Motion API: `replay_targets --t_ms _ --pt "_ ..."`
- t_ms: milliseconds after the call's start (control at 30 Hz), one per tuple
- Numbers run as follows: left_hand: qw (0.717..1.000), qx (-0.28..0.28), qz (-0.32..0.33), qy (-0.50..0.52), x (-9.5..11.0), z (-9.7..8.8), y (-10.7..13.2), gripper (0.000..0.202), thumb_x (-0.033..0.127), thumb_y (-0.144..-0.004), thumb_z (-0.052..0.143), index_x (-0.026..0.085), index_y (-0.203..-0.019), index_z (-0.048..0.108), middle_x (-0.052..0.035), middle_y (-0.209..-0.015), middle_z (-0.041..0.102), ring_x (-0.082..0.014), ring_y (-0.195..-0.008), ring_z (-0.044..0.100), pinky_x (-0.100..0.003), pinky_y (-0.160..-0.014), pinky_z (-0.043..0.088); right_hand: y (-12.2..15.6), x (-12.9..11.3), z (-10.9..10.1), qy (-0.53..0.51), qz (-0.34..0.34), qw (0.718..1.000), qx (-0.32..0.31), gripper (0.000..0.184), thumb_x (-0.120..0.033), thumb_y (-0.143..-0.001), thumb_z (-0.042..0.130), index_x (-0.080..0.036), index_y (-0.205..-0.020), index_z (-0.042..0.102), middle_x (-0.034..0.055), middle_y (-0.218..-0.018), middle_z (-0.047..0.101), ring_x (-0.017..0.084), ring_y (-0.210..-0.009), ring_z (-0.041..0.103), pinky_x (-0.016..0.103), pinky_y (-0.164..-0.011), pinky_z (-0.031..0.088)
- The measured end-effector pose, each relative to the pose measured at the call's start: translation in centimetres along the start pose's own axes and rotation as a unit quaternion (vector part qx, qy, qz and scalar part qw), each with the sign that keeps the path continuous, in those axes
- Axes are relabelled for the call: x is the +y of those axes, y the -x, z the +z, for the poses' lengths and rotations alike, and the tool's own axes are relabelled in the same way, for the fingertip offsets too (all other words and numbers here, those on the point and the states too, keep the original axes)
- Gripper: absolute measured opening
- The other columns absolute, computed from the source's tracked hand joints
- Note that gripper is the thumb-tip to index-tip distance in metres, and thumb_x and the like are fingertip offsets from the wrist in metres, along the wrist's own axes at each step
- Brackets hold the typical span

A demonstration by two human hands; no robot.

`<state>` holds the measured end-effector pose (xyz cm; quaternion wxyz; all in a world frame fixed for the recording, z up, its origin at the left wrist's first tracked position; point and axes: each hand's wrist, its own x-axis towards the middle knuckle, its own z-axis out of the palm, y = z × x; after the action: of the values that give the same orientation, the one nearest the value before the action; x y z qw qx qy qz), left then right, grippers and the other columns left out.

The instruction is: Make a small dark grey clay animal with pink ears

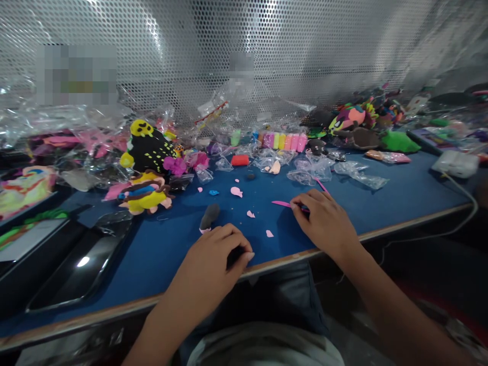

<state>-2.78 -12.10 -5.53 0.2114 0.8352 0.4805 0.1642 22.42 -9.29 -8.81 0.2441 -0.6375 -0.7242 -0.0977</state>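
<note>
My left hand (218, 260) is at the table's front edge, its fingers curled towards the thumb; anything inside them is hidden. Just beyond its knuckles lies a dark grey lump of modelling clay (210, 215), with a bit of pale pink clay (205, 230) at its near end. Over the table to the right, my right hand (324, 219) has its fingers closed on a pink plastic modelling knife (281, 203), whose blade points left. A second thin pink tool (322, 186) shows behind that hand. Pale pink clay pieces (237, 191) lie scattered between the hands, near a small blue piece (214, 192).
A red clay block (240, 160) and a row of coloured clay sticks (284, 141) sit further back among clear plastic wrappers (310, 170). Painted-looking clay figures (147, 193) stand left, near a black phone-like slab (86, 262). A white device (455, 163) with a cable is right.
</note>
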Motion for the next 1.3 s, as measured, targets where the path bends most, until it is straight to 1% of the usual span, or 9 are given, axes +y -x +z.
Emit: replay_targets --t_ms 133,233,333,433,567,700,833,1167,1300 --pt "0.998 0.02 -0.018 0.065 -0.2 0.0 0.1 0.015 0.032 -0.093 0.053 0.025 -0.085 0.064 0.0027 -0.094 0.066 -0.0163 -0.082 0.058 -0.031 -0.076 0.043 0.5 -0.7 -0.6 -0.054 -0.009 0.997 0.056 0.017 -0.023 -0.093 0.052 -0.018 -0.095 0.068 0.0089 -0.094 0.066 0.027 -0.091 0.06 0.041 -0.083 0.047" --pt "0.983 0.057 -0.058 0.163 0.1 0.0 0.4 0.021 0.04 -0.093 0.054 0.024 -0.086 0.065 0.0018 -0.09 0.068 -0.0149 -0.077 0.058 -0.027 -0.068 0.043 1.7 -3.0 -2.0 -0.197 -0.027 0.972 0.128 0.013 -0.02 -0.093 0.054 -0.018 -0.09 0.066 0.0058 -0.088 0.066 0.02 -0.084 0.061 0.034 -0.08 0.048" --pt "0.958 0.088 -0.079 0.262 0.9 -0.1 0.6 0.024 0.045 -0.09 0.058 0.023 -0.084 0.067 0.0013 -0.085 0.069 -0.0135 -0.073 0.059 -0.024 -0.064 0.045 2.9 -6.0 -3.5 -0.373 -0.026 0.925 0.062 0.01 -0.018 -0.091 0.057 -0.021 -0.087 0.066 0.0005 -0.081 0.066 0.013 -0.073 0.06 0.023 -0.068 0.048" --pt "0.94 0.121 -0.068 0.311 1.6 -0.2 0.7 0.022 0.041 -0.088 0.062 0.021 -0.078 0.066 0.0023 -0.077 0.067 -0.0108 -0.067 0.058 -0.02 -0.061 0.045 3.0 -7.7 -4.1 -0.494 0.03 0.869 -0.023 0.009 -0.024 -0.09 0.061 -0.021 -0.085 0.069 -0.0005 -0.077 0.068 0.011 -0.068 0.061 0.02 -0.061 0.048" --pt "0.936 0.153 -0.05 0.314 1.8 -0.2 0.8 0.017 0.034 -0.086 0.066 0.02 -0.075 0.066 0.0026 -0.071 0.065 -0.0097 -0.065 0.058 -0.018 -0.061 0.046 2.2 -7.8 -3.9 -0.6 0.099 0.78 -0.149 0.02 -0.036 -0.089 0.064 -0.018 -0.086 0.071 0.0009 -0.074 0.068 0.012 -0.066 0.063 0.021 -0.059 0.05" --pt "0.935 0.19 -0.043 0.297 1.7 0.0 1.0 0.011 0.03 -0.082 0.07 0.02 -0.077 0.067 0.0017 -0.072 0.068 -0.011 -0.067 0.062 -0.018 -0.06 0.048 1.8 -7.6 -3.8 -0.633 0.114 0.734 -0.22 0.02 -0.037 -0.081 0.074 -0.018 -0.087 0.073 0.0 -0.07 0.066 0.011 -0.065 0.061 0.021 -0.06 0.049" --pt "0.938 0.219 -0.037 0.265 1.8 0.1 1.3 0.008 0.029 -0.082 0.069 0.021 -0.082 0.068 0.0012 -0.076 0.071 -0.0121 -0.069 0.065 -0.018 -0.058 0.05 1.7 -7.8 -4.0 -0.62 0.113 0.744 -0.223 0.018 -0.034 -0.075 0.08 -0.018 -0.082 0.074 -0.001 -0.068 0.066 0.01 -0.063 0.057 0.02 -0.058 0.046" --pt "0.944 0.212 -0.032 0.251 2.0 -0.1 1.9 0.011 0.031 -0.086 0.066 0.023 -0.092 0.068 -0.0002 -0.085 0.074 -0.0142 -0.075 0.069 -0.022 -0.065 0.054 1.4 -7.8 -4.4 -0.557 0.067 0.805 -0.193 0.014 -0.033 -0.083 0.069 -0.019 -0.08 0.072 0.0007 -0.071 0.067 0.012 -0.064 0.057 0.023 -0.058 0.044" --pt "0.947 0.212 -0.036 0.24 1.9 0.0 1.9 0.01 0.029 -0.083 0.067 0.022 -0.09 0.068 -0.0006 -0.082 0.073 -0.0148 -0.073 0.068 -0.023 -0.063 0.054 1.6 -7.8 -4.4 -0.546 0.059 0.81 -0.206 0.016 -0.034 -0.085 0.066 -0.019 -0.084 0.072 0.0014 -0.074 0.069 0.013 -0.065 0.057 0.023 -0.057 0.043"
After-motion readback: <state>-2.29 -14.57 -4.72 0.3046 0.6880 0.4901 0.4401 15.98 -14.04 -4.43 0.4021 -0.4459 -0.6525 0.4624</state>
